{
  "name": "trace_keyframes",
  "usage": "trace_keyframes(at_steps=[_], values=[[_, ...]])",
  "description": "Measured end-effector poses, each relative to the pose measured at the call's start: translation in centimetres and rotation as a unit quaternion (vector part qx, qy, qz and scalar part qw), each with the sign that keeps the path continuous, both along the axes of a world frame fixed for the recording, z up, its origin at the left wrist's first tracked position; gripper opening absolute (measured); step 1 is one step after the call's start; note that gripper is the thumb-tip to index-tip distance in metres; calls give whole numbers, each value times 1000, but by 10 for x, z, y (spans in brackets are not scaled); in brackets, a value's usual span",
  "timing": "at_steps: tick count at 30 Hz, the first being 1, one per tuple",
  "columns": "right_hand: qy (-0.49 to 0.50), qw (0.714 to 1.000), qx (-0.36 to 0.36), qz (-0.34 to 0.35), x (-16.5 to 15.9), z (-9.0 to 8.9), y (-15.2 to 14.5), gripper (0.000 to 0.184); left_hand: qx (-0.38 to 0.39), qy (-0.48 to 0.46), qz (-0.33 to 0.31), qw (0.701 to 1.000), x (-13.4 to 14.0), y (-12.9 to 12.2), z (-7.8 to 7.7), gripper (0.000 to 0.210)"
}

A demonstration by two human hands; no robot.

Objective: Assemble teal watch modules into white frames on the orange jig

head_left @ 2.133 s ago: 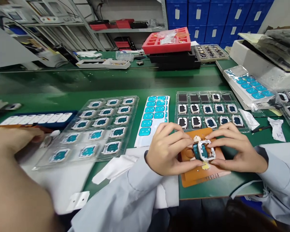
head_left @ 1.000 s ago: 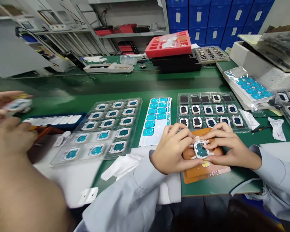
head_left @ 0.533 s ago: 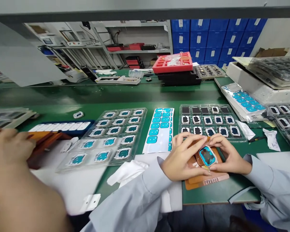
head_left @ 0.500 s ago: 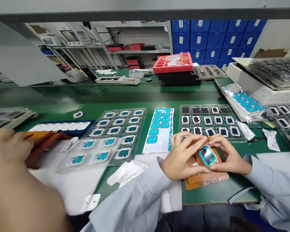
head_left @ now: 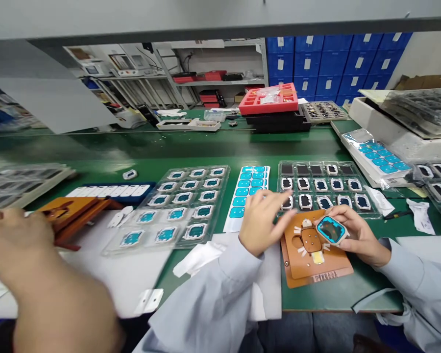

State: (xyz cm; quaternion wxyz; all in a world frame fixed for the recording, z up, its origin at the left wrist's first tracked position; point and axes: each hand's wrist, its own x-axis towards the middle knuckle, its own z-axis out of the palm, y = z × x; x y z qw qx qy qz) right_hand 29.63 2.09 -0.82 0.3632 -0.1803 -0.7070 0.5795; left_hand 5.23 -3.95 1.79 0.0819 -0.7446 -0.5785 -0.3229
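Note:
In my right hand (head_left: 360,235) is a white watch-case frame (head_left: 331,230) with blue film around a dark window, tilted above the right side of an orange-brown fixture (head_left: 290,267). The fixture's rounded square nest (head_left: 311,239) is uncovered, with small pale tabs around it. My left hand (head_left: 260,220) is raised at the fixture's left, fingers apart and holding nothing. It partly covers a sheet of blue stickers (head_left: 242,190). Behind the fixture lies a clear tray (head_left: 371,212) of white frames with dark insides.
A second clear tray (head_left: 210,234) holds frames, some with blue film. A co-worker's bare arm (head_left: 55,284) reaches in at the left, by another orange fixture (head_left: 71,211). A white cloth (head_left: 196,257) lies at centre. A red tray (head_left: 268,100) is stacked at the back.
The watch-case frame has left the fixture's nest in my right hand, moving right and tilting. My left hand has let go of it and moved left, its fingers opening.

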Motion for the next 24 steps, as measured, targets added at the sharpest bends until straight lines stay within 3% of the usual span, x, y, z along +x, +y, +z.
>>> trace_keyframes(at_steps=[1, 3, 4, 6, 9, 11, 19, 24], values=[[7, 1000, -14, 8, 1, 0, 0, 48, -52, -6, 87, 995, -5, 2, 2, 41], [15, 999, -32, 24, 2, 0, 1, 47, -159, 5, 258, 953, -16, 4, 6, 48], [18, 999, -34, 27, 3, 0, 2, 46, -207, 18, 322, 923, -21, 4, 7, 54], [20, 999, -32, 26, 3, 0, 2, 46, -293, 38, 388, 873, -29, 4, 10, 70], [13, 999, -39, 19, 2, 0, 2, 48, -379, 51, 386, 840, -39, 4, 10, 87], [7, 999, -36, 12, 1, 0, 3, 51, -402, 67, 376, 832, -43, 4, 8, 85], [2, 1000, -19, -20, 2, -2, 2, 53, -363, 126, 380, 842, -41, 7, -8, 68], [-1, 999, -29, -16, 3, -3, 2, 54, -347, 151, 380, 844, -38, 8, -9, 65]])
